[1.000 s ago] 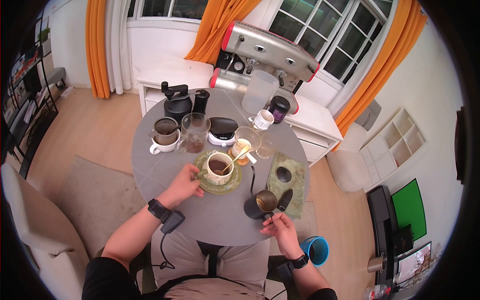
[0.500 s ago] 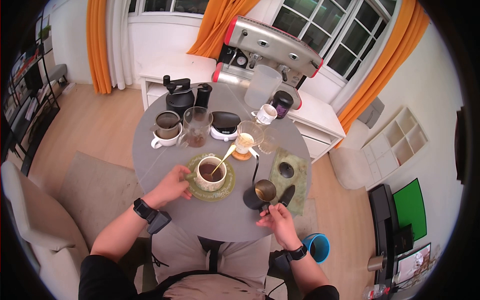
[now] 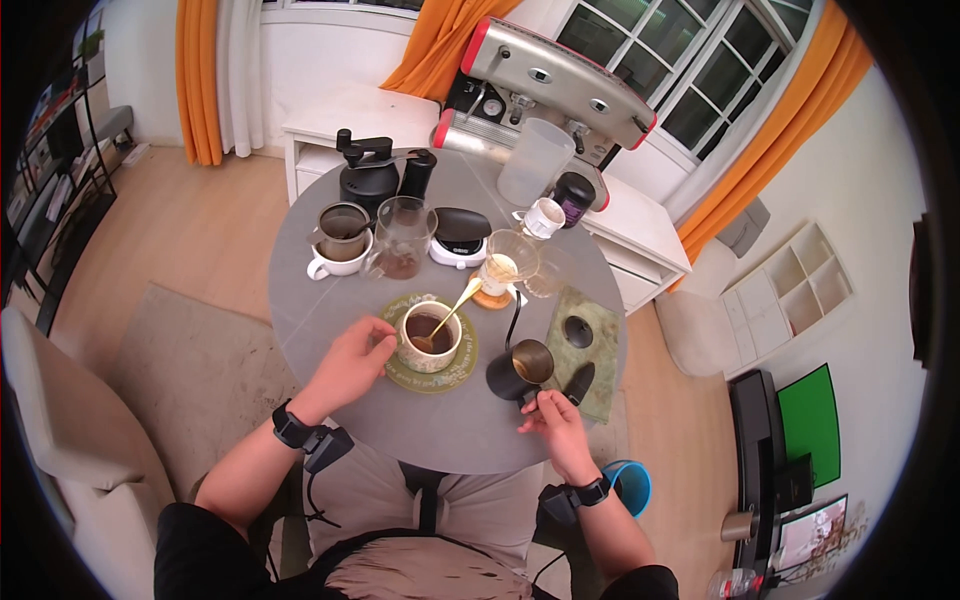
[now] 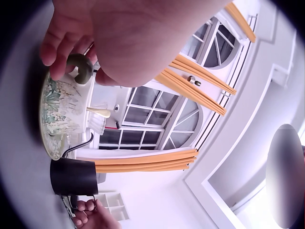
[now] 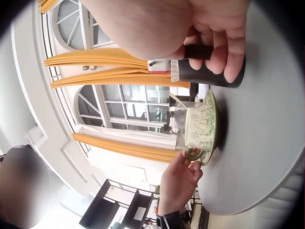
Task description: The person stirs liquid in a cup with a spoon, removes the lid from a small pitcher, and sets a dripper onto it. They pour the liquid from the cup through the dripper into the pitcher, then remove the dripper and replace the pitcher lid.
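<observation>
Round grey table (image 3: 330,300) by orange curtains (image 3: 195,80), left grip (image 3: 352,365) pinching mug (image 3: 430,335), right grip (image 3: 548,415) clasping kettle (image 3: 520,370)

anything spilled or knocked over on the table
Nothing stands out. The cup sits upright on its saucer with a spoon leaning in it, and the black kettle stands upright; the grey table shows no spill.

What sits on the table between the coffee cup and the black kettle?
Nothing stands there: between the cup on its green saucer and the black kettle only bare grey table shows, in the head view.
</observation>
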A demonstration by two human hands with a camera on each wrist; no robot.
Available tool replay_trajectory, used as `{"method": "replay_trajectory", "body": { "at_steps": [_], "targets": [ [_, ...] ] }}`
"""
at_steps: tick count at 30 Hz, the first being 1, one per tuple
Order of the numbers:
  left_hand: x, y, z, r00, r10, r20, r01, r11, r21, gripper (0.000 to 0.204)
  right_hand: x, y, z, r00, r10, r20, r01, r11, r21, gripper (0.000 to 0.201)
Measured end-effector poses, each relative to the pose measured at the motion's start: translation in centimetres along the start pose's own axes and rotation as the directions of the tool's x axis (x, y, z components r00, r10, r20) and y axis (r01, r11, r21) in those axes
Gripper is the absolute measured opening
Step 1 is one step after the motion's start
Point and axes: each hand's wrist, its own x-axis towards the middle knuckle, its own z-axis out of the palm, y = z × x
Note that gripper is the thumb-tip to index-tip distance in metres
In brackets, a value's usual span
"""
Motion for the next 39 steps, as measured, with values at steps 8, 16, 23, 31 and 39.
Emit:
{"method": "replay_trajectory", "body": {
  "at_steps": [8, 16, 23, 31, 39],
  "targets": [
    [0.6, -1.5, 0.5, 0.959, 0.244, -0.144, -0.188, 0.928, 0.323, 0.022, 0.7, -0.3, 0.9, 0.997, 0.027, 0.079, -0.032, 0.997, 0.063, 0.019],
    [0.5, -0.9, 0.2, 0.980, 0.139, -0.139, -0.099, 0.959, 0.264, 0.027, 9.0, -6.9, -0.8, 0.829, -0.558, -0.017, 0.411, 0.632, -0.657, 0.038],
    [0.4, -0.8, 0.1, 0.985, 0.113, -0.128, -0.075, 0.959, 0.273, 0.030, 18.4, -13.5, 4.2, 0.820, -0.469, 0.328, 0.455, 0.187, -0.871, 0.100],
    [0.2, -0.4, -0.1, 0.984, 0.140, -0.109, -0.106, 0.956, 0.272, 0.031, 21.6, -13.2, 5.0, 0.890, -0.306, 0.337, 0.416, 0.246, -0.876, 0.116],
    [0.7, -1.4, 0.0, 0.966, 0.223, -0.134, -0.179, 0.943, 0.280, 0.026, 17.1, -17.7, 3.5, 0.852, -0.422, 0.309, 0.462, 0.331, -0.823, 0.113]
  ]
}}
